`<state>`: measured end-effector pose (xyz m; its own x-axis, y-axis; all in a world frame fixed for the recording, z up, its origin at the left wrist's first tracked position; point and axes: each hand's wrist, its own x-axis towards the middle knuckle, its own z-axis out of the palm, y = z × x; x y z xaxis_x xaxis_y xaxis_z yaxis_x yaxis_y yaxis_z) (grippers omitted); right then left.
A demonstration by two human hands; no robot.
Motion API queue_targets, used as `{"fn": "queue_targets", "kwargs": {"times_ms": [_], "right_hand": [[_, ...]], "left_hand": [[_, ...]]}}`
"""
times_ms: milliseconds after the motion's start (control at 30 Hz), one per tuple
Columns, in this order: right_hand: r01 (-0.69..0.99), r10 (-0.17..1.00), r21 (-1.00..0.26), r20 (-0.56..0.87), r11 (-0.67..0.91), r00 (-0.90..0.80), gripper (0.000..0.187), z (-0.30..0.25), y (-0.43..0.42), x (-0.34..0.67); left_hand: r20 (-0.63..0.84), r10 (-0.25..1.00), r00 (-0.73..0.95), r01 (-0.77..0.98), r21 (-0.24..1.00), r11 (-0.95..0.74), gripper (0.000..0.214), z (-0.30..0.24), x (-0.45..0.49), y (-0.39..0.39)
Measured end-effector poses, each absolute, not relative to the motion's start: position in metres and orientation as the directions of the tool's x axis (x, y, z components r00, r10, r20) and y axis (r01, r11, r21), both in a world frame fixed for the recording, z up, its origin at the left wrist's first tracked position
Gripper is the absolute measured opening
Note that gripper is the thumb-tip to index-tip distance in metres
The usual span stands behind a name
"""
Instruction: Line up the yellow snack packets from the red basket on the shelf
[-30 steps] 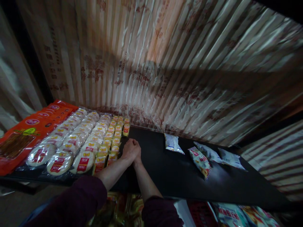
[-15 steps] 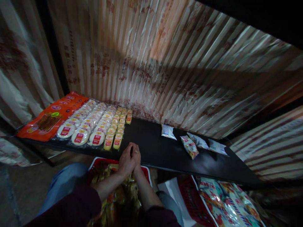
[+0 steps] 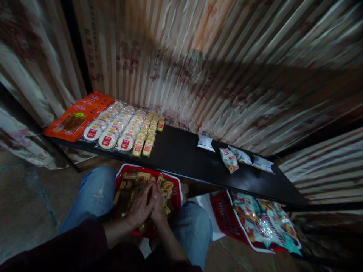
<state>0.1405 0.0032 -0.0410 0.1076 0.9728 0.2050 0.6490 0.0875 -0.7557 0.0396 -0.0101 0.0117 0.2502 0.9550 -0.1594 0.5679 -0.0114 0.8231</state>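
My left hand [image 3: 140, 206] and my right hand [image 3: 155, 202] are pressed together over a red basket [image 3: 178, 189]. Their fingers are closed and point away from me; anything between the palms is hidden. Beneath them, the basket holds many small snack packets [image 3: 167, 186] in yellowish wrappers, and it sits between my knees. Beyond the hands, on a black shelf [image 3: 176, 151], stand rows of small yellow packaged cakes [image 3: 148, 147]. Beside these lie rows of round white wrapped crackers [image 3: 107, 139] with red labels.
An orange snack bag [image 3: 72, 121] lies at the shelf's left end. Several small bags [image 3: 229, 160] lie toward the right. A second red basket [image 3: 227, 217] with larger snack bags [image 3: 263, 219] stands at lower right. A pleated curtain [image 3: 170, 75] hangs behind the shelf.
My joined hands have drawn back from the shelf's front edge and lowered over the basket. The view has tilted down, showing more of my knees and the basket. The shelf goods look unchanged.
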Motion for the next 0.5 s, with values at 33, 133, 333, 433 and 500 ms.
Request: {"fn": "queue_targets", "kwargs": {"times_ms": [33, 133, 333, 433, 500], "right_hand": [[0.641, 0.976, -0.764, 0.184, 0.068, 0.115, 0.038, -0.046, -0.001, 0.14], [0.642, 0.971, -0.763, 0.202, 0.075, 0.128, 0.042, -0.053, -0.002, 0.14], [0.721, 0.961, -0.681, 0.265, 0.129, 0.079, 0.038, -0.033, 0.02, 0.135], [0.728, 0.975, -0.674, 0.22, 0.13, 0.03, 0.037, -0.026, 0.026, 0.126], [0.726, 0.978, -0.675, 0.209, 0.131, 0.017, 0.035, -0.029, 0.027, 0.122]], "left_hand": [[-0.163, 0.958, 0.237, 0.583, 0.812, -0.006, 0.054, 0.005, 0.037, -0.011], [-0.192, 0.971, 0.144, 0.69, 0.722, 0.04, 0.044, -0.009, 0.032, -0.001], [-0.234, 0.972, 0.022, 0.886, 0.454, 0.089, 0.047, -0.007, 0.01, 0.054], [-0.232, 0.967, 0.105, 0.895, 0.445, 0.01, 0.041, -0.012, -0.002, 0.073], [-0.275, 0.956, 0.106, 0.906, 0.423, 0.021, 0.041, -0.02, -0.006, 0.079]]}}
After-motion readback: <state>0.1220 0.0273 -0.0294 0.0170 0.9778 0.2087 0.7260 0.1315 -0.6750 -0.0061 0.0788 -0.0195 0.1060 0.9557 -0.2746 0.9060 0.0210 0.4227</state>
